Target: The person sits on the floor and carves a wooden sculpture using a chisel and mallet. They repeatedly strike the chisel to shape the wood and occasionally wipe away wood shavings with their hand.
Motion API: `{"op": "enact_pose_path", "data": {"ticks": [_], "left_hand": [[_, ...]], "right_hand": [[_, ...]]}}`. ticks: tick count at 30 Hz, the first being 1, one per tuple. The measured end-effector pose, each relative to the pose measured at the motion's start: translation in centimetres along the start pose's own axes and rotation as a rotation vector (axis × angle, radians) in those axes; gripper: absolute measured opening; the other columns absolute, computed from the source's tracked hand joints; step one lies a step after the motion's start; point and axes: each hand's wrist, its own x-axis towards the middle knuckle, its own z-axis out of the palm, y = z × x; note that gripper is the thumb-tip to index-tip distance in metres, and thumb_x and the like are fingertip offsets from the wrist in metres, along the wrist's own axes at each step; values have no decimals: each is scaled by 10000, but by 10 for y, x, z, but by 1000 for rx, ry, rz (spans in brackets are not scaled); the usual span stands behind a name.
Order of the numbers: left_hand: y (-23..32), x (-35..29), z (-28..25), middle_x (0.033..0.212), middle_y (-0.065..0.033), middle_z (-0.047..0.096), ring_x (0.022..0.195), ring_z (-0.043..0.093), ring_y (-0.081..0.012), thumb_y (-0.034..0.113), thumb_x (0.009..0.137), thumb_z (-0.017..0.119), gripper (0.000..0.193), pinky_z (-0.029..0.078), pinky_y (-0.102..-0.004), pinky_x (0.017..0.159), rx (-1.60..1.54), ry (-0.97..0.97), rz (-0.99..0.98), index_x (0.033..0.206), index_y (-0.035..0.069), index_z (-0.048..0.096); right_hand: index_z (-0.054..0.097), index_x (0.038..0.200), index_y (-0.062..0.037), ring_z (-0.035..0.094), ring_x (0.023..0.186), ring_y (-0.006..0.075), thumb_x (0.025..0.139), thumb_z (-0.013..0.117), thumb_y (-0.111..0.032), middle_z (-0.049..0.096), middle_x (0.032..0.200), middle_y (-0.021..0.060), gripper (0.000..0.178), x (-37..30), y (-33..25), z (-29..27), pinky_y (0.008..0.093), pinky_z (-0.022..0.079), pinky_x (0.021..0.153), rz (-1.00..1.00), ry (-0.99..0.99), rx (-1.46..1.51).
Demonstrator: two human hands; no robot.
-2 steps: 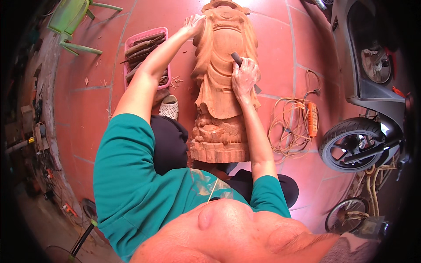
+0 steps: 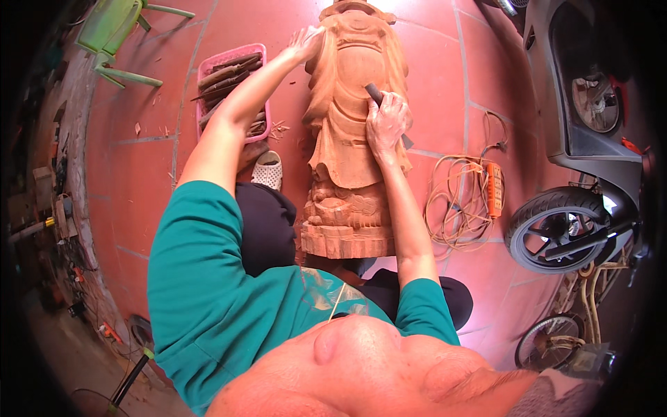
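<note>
1. While the wooden statue [image 2: 351, 132] lies on the red floor [image 2: 146, 174], my left hand [image 2: 306, 43] rests open-palmed on its upper edge.
2. My right hand [image 2: 386, 124] grips a chisel [image 2: 375, 94] against its middle.

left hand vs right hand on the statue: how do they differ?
The left hand holds no tool and lies against the statue near its top left edge; the right hand grips a dark-handled tool against the statue's middle. The left arm is stretched far out, while the right arm reaches less far. Both hands are bare and touch the same wooden carving.
</note>
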Motion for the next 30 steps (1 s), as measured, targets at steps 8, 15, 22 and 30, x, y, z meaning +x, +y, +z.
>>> {"op": "enact_pose_path", "data": {"ticks": [8, 15, 22, 30], "left_hand": [[-10, -111, 0, 1001, -236, 604, 797, 659, -428, 37, 895, 432, 508, 552, -508, 689, -18, 22, -46, 1384, 149, 507], [-29, -59, -9, 990, -237, 617, 828, 663, -423, 16, 890, 403, 516, 549, -502, 701, 122, 165, -6, 1369, 166, 519], [-11, -62, -4, 979, -228, 621, 861, 660, -407, 3, 894, 417, 513, 543, -497, 746, -3, 92, -75, 1371, 158, 523], [-1, -89, 10, 994, -206, 671, 897, 670, -377, 104, 946, 486, 349, 545, -477, 760, -352, 246, -7, 1252, 182, 634]], "right_hand": [[592, 1090, -106, 536, 1072, 263, 854, 684, -304, 562, 1119, 44, 322, 7, -11, 17, 417, 510, 802, -32, 22, -49], [594, 1082, -105, 538, 1075, 270, 862, 676, -308, 562, 1111, 56, 310, 7, -18, 17, 431, 511, 808, -67, 41, 4], [604, 1085, -109, 542, 1066, 271, 859, 677, -310, 564, 1107, 55, 311, 9, -6, 19, 431, 510, 819, -71, 47, -29], [599, 1106, -106, 536, 1083, 273, 861, 675, -301, 551, 1137, 59, 322, 5, -8, 17, 446, 505, 820, -36, 20, -3]]}}
